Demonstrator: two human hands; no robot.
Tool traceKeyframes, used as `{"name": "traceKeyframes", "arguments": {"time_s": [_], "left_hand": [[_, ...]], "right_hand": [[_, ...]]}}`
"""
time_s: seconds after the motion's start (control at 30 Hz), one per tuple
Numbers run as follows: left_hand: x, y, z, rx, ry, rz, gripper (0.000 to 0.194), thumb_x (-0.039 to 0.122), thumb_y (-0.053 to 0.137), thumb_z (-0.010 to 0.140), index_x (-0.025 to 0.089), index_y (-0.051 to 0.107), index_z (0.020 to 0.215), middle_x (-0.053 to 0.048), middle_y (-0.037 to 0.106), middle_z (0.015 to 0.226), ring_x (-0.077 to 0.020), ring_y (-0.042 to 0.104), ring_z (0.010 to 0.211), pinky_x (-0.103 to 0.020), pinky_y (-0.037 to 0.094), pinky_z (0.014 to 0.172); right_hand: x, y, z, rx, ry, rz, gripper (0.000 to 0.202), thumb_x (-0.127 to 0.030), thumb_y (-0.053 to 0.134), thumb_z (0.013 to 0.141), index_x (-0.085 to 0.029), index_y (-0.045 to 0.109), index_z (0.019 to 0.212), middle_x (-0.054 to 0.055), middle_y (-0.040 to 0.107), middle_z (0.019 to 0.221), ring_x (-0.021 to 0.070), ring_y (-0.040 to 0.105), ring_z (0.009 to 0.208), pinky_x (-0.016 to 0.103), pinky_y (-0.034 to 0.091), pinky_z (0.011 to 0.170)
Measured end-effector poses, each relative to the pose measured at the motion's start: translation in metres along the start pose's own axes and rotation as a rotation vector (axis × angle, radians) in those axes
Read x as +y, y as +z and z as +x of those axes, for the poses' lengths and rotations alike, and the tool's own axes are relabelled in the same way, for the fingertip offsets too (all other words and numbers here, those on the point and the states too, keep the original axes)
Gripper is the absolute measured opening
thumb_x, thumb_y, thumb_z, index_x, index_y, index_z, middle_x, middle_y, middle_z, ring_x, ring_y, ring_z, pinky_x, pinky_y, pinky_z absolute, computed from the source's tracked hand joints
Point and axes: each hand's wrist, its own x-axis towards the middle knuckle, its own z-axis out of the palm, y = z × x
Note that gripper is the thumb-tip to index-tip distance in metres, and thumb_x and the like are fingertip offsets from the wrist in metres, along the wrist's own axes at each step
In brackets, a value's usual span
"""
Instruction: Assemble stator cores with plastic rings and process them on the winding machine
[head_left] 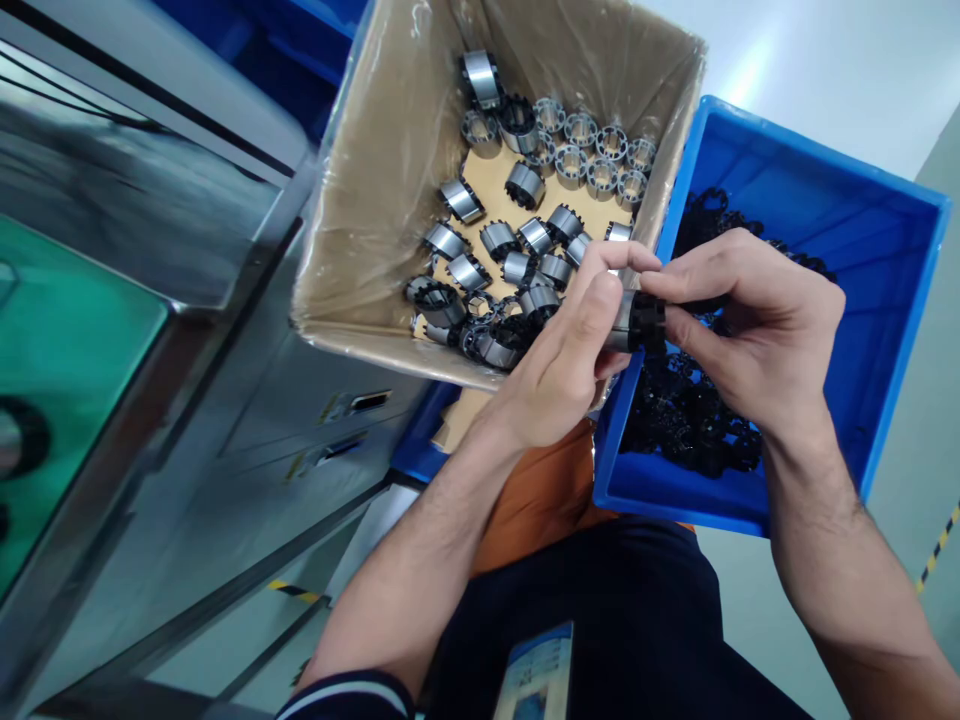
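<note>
My left hand [566, 355] is closed around a steel stator core [621, 325], above the gap between a box and a bin. At the core's right end sits a black plastic end cap [649, 322], pinched between the thumb and fingers of my right hand [754, 320]. Cap and core touch; how fully they are seated I cannot tell. In the cardboard box [382, 190] lie several stator cores with black ends [525, 185], tumbled about. Bare stator cores [571, 167] stand in rows at its far right. Black plastic parts [690, 410] fill part of the blue bin [817, 150] under my right hand.
Clear plastic film lines the box. To the left stands a grey metal machine [247, 420] with a green panel [67, 370]. Another blue container [420, 440] shows below the box. An orange surface [536, 500] lies close to my body.
</note>
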Motion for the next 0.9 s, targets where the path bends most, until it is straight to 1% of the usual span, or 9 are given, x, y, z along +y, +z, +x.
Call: {"name": "traceKeyframes", "arguments": {"time_s": [0.13,0.23,0.3,0.4,0.5,0.63,0.73,0.83,0.9], "left_hand": [[0.011,0.011,0.017,0.178,-0.014,-0.019,0.049,0.074,0.072,0.113,0.033,0.071,0.138,-0.001,0.062,0.081,-0.0236,0.076,0.078,-0.030,0.053,0.058],[0.018,0.015,0.031,0.205,0.008,-0.028,0.049,0.071,0.071,0.116,0.034,0.069,0.147,-0.002,0.067,0.088,-0.0263,0.082,0.092,-0.031,0.061,0.065],[0.019,0.015,0.035,0.212,0.018,-0.030,0.051,0.071,0.069,0.117,0.034,0.067,0.152,-0.003,0.069,0.092,-0.0266,0.083,0.095,-0.032,0.064,0.068],[0.012,0.010,0.028,0.227,0.028,-0.044,0.055,0.072,0.064,0.118,0.035,0.064,0.159,-0.003,0.069,0.096,-0.0261,0.082,0.095,-0.033,0.065,0.069],[0.002,0.006,0.017,0.226,0.062,-0.103,0.056,0.072,0.065,0.118,0.033,0.065,0.159,-0.003,0.068,0.098,-0.0210,0.077,0.083,-0.029,0.061,0.061],[-0.009,0.006,0.010,0.153,0.113,-0.076,0.055,0.079,0.070,0.113,0.026,0.074,0.124,0.001,0.061,0.080,-0.0122,0.058,0.055,-0.023,0.042,0.045],[-0.013,0.010,0.010,0.195,0.145,-0.029,0.071,0.094,0.053,0.112,0.024,0.067,0.107,0.003,0.052,0.070,-0.0093,0.048,0.048,-0.022,0.035,0.044],[-0.010,0.013,0.008,0.214,0.104,0.004,0.077,0.097,0.040,0.114,0.025,0.066,0.111,0.003,0.046,0.072,-0.0098,0.051,0.051,-0.021,0.035,0.049],[-0.007,0.013,0.006,0.166,0.060,0.017,0.072,0.093,0.043,0.116,0.026,0.068,0.115,0.003,0.045,0.071,-0.0115,0.052,0.052,-0.022,0.038,0.050]], "right_hand": [[0.001,0.003,0.003,0.096,-0.051,0.072,0.011,-0.049,0.094,0.099,-0.040,0.089,0.104,0.003,0.086,0.106,0.0304,0.082,0.099,0.051,0.073,0.090],[0.007,0.008,0.007,0.211,-0.123,0.114,0.027,-0.059,0.098,0.096,-0.038,0.082,0.105,-0.001,0.082,0.102,0.0250,0.080,0.090,0.044,0.069,0.079],[0.011,0.011,0.007,0.226,-0.158,0.101,0.034,-0.063,0.097,0.096,-0.037,0.078,0.105,-0.001,0.081,0.101,0.0246,0.081,0.089,0.043,0.068,0.077],[0.008,0.013,0.005,0.204,-0.155,0.052,0.026,-0.058,0.095,0.099,-0.038,0.080,0.104,0.000,0.082,0.099,0.0275,0.080,0.091,0.046,0.068,0.081],[-0.001,0.014,0.002,0.202,-0.094,0.010,0.016,-0.048,0.096,0.100,-0.040,0.082,0.104,0.001,0.083,0.102,0.0294,0.080,0.095,0.048,0.071,0.088],[-0.011,0.016,0.000,0.231,-0.106,0.045,0.012,-0.037,0.097,0.099,-0.042,0.086,0.100,-0.002,0.085,0.102,0.0266,0.080,0.093,0.045,0.072,0.089],[-0.013,0.018,-0.001,0.229,-0.072,0.012,0.009,-0.042,0.096,0.100,-0.042,0.087,0.102,-0.001,0.087,0.103,0.0298,0.082,0.098,0.048,0.073,0.093],[-0.011,0.019,-0.002,0.217,0.004,-0.025,0.015,-0.052,0.093,0.101,-0.040,0.087,0.108,0.003,0.088,0.112,0.0344,0.084,0.111,0.051,0.074,0.098],[-0.009,0.020,-0.003,0.200,0.038,-0.038,0.019,-0.055,0.091,0.102,-0.039,0.087,0.112,0.003,0.089,0.115,0.0355,0.084,0.115,0.052,0.075,0.100]]}}
